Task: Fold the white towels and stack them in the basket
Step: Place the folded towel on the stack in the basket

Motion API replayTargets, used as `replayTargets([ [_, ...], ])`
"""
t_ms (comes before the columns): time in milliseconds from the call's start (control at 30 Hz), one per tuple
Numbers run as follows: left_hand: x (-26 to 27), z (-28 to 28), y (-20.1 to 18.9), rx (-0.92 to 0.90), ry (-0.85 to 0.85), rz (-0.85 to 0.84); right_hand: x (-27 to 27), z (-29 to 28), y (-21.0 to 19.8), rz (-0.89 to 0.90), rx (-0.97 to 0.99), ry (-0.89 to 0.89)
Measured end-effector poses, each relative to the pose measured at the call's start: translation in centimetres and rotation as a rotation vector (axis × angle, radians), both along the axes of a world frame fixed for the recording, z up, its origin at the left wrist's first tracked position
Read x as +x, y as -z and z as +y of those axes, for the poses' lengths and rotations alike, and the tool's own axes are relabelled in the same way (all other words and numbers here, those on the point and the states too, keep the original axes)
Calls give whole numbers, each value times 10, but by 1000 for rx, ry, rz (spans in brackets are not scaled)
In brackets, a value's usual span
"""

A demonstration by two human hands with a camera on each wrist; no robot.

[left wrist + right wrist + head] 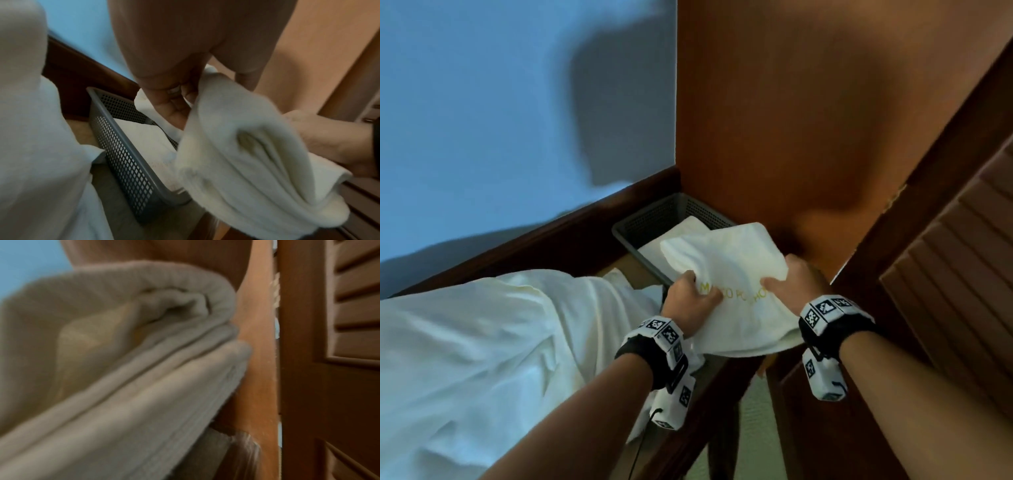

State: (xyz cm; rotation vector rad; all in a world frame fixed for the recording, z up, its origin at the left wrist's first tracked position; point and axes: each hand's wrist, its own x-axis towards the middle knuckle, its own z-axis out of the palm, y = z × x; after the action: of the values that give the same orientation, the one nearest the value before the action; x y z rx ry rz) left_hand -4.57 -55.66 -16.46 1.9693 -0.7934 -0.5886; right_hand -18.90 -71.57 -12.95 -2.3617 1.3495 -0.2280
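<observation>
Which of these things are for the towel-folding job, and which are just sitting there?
For the job:
- folded white towel with yellow lettering, held by the left hand and right hand
- grey perforated plastic basket
- white folded towel already in the basket

Just there:
- rumpled white bed sheet
- brown wooden louvred door
- blue wall

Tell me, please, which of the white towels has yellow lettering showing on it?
The folded towel held above the basket by the left hand and right hand; the towel in the basket shows plain white.
</observation>
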Motion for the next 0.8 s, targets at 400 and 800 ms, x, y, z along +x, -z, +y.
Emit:
replayTargets([
  [400,73,-98,55,34,-232,176,160,-153,52,94,74,-335],
  [800,104,-132,96,256,-358,660,231,-206,122,317,242,-451],
])
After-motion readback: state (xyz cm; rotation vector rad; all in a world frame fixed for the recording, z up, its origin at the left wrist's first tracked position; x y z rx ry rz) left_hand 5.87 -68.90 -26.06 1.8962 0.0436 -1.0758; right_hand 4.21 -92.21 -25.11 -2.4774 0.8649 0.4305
